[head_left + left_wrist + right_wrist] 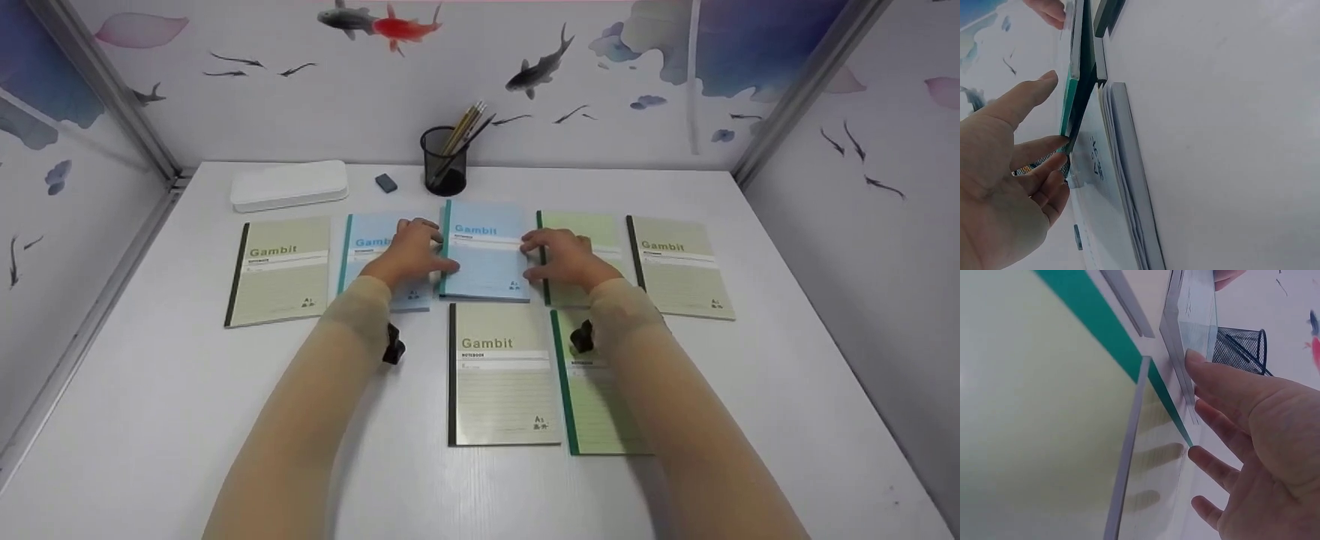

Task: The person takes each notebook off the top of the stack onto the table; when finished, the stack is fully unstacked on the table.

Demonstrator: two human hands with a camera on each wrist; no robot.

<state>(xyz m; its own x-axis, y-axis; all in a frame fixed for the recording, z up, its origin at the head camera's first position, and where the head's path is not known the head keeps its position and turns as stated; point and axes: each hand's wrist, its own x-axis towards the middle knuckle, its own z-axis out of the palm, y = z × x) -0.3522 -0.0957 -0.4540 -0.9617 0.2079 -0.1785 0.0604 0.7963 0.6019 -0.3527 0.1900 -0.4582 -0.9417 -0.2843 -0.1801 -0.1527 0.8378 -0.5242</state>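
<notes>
A light-blue Gambit notebook [484, 262] with a teal spine lies between both hands, its front edge showing some thickness. My left hand [409, 251] is at its spine, the thumb overlapping the left edge; the left wrist view has a fingertip right at the teal spine [1068, 107]. On the opposite side, my right hand [566, 251] has loosely extended fingers and thumb at the right edge. Beneath the left hand lies another blue notebook [367, 227], partly covered. A green notebook [577, 221] is partly hidden under the right hand.
Khaki notebooks lie at the left [281, 277] and right [679, 270] row ends. In front are another khaki notebook [502, 397] and a green one [600, 420], partly under the right arm. A white case [289, 185], eraser [386, 183] and mesh pencil cup [446, 176] stand behind.
</notes>
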